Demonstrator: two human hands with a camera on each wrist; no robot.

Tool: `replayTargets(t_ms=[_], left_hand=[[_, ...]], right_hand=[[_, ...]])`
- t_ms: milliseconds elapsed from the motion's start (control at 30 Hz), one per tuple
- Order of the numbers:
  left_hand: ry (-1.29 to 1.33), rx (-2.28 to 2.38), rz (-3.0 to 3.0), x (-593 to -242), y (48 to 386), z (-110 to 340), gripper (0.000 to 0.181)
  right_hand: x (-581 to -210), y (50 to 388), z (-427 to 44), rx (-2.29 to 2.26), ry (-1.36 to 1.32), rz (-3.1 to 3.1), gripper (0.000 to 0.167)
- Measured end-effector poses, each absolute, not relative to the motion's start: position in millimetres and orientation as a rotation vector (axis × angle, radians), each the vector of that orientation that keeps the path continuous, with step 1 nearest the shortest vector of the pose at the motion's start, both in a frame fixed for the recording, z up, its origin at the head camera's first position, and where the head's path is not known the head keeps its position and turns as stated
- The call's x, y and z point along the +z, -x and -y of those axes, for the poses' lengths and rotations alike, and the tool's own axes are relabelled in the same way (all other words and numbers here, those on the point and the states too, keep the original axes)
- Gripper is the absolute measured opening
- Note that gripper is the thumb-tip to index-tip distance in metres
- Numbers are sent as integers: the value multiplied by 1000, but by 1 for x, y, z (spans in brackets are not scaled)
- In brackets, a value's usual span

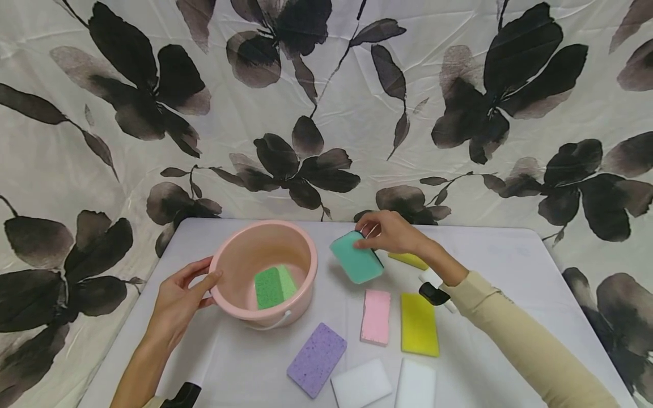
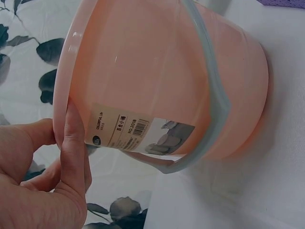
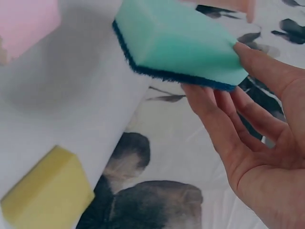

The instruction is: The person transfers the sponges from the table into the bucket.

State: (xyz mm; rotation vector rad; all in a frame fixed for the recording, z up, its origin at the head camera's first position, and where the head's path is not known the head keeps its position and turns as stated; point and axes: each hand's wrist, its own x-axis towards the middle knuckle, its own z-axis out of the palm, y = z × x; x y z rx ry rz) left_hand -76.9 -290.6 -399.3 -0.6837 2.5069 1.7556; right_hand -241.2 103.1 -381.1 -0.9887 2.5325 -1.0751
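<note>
A pink bucket stands at the back left of the table, tilted a little. My left hand grips its rim, thumb on one side and fingers on the other; the left wrist view shows the label and grey handle. Inside the bucket lie a green sponge and a lighter green piece beside it. My right hand pinches a teal sponge with a dark scouring layer, held above the table to the right of the bucket. In the right wrist view, thumb and fingers hold the sponge's end.
On the table lie a purple sponge, a pink sponge, a yellow sponge and two white sponges, one tilted, one straight. Another yellow sponge sits near the back edge, partly behind my right arm. Floral cloth hangs behind.
</note>
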Motion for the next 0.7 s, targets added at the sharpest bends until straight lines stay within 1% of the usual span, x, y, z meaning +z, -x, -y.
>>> replayTargets(t_ms=[300,500,700], left_hand=[[663,1758,-2509,-399,77,291,65],[670,1760,-2507,-399,78,292,65],[671,1764,-2504,-398,77,292,65]], right_hand=[[-359,240,-94,-1214,858,-2469,33],[-348,240,-83,-1427,719,-2272,34],[-338,237,-74,-1502,664,-2171,33]])
